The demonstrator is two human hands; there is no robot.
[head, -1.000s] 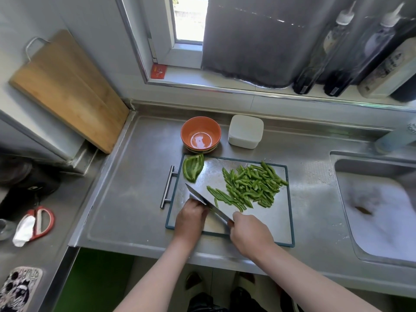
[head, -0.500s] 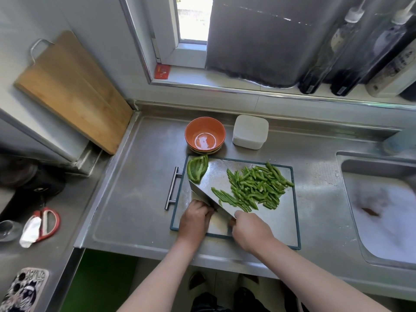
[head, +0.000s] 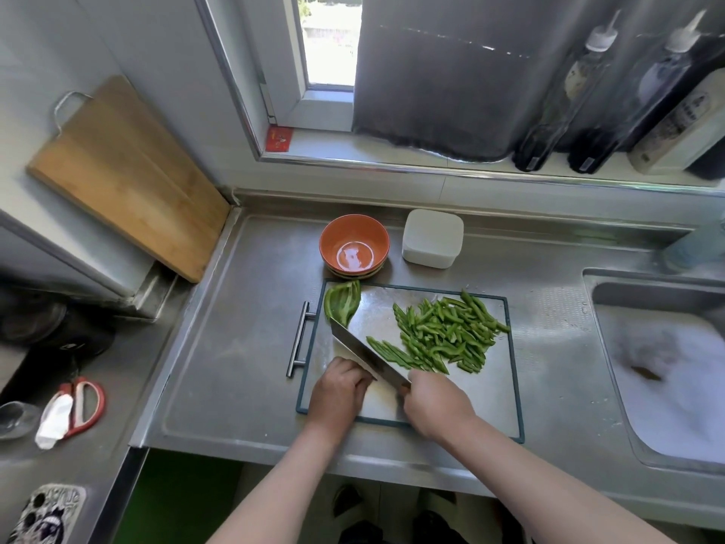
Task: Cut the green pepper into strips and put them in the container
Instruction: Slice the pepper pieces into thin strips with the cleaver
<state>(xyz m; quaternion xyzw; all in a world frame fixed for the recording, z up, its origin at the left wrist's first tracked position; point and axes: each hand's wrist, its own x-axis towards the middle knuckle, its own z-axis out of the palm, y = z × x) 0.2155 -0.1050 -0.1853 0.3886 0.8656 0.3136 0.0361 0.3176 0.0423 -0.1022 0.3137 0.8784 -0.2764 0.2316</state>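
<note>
Green pepper strips (head: 447, 331) lie heaped beside the broad steel knife (head: 365, 355), its handle gripped by the right hand (head: 435, 402), the left hand (head: 339, 390) curled against the blade, holding what I cannot tell, on the dark-rimmed grey cutting board (head: 514, 371), the white square plastic container (head: 431, 238) beyond

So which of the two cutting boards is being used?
The flat metal board with the dark rim, carrying the pepper strips; the wooden board leans idle against the wall.
</note>
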